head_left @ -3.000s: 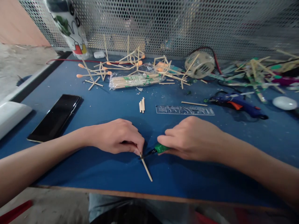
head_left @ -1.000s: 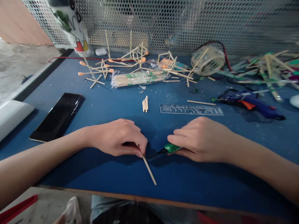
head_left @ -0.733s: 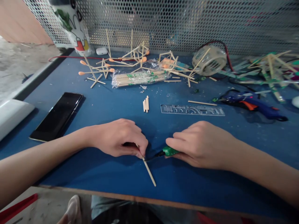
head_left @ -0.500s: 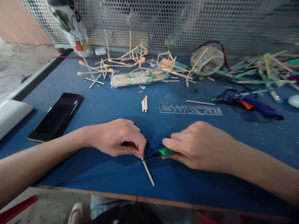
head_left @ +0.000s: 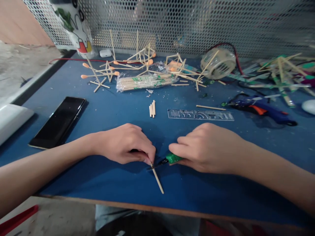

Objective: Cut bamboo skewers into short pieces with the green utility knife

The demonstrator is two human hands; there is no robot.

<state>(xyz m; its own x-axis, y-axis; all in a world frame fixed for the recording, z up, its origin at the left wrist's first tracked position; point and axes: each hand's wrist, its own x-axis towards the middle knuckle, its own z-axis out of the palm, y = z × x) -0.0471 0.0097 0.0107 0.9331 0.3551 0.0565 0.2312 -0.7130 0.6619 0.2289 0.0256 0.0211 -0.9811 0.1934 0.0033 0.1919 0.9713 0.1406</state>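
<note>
Near the front edge of the blue table, my left hand (head_left: 130,144) pinches a thin wooden stick (head_left: 157,181), whose lower end points toward the edge. My right hand (head_left: 204,149) is closed around a green-handled knife (head_left: 174,158). The dark blade lies across the stick just below my left fingertips. Beyond my hands are several short cut sticks (head_left: 152,109) in a small row. To their right lie a clear ruler (head_left: 200,115) and a single stick (head_left: 211,107).
A phone (head_left: 58,122) and a white object (head_left: 13,123) lie at left. Behind stand stick structures (head_left: 99,73), a bag of sticks (head_left: 145,82) and a tape roll (head_left: 218,64). A blue glue gun (head_left: 268,111) is at right, and a patterned bottle (head_left: 73,29) at back left.
My right hand with the knife has shifted slightly up and left. The stick and my left fingertips have moved slightly right, with the blade still across the stick.
</note>
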